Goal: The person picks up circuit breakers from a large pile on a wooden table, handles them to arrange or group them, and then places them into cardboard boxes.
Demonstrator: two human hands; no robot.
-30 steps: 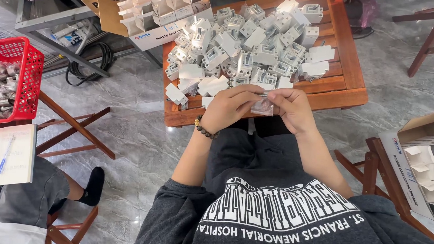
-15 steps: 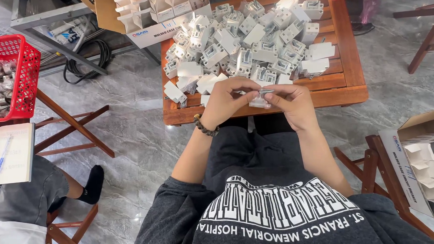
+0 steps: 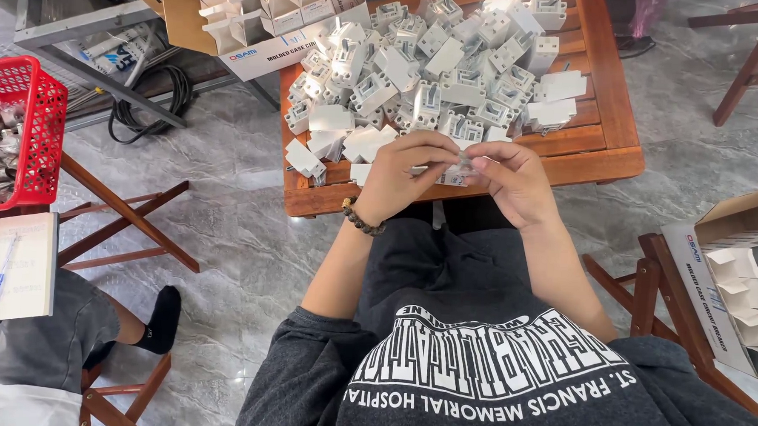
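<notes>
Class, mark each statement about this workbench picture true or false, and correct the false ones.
1. Both hands hold one small white part together. True: left hand, right hand, part.
2. The white parts are piled on a wooden table. True.
3. The basket is blue. False: it is red.
4. A beaded bracelet sits on the right wrist. False: the left.
5. A pen lies on the table. False: it lies on a notebook.

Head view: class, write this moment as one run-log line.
left hand: holds small white part | right hand: same part | behind: part pile, wooden table
</notes>
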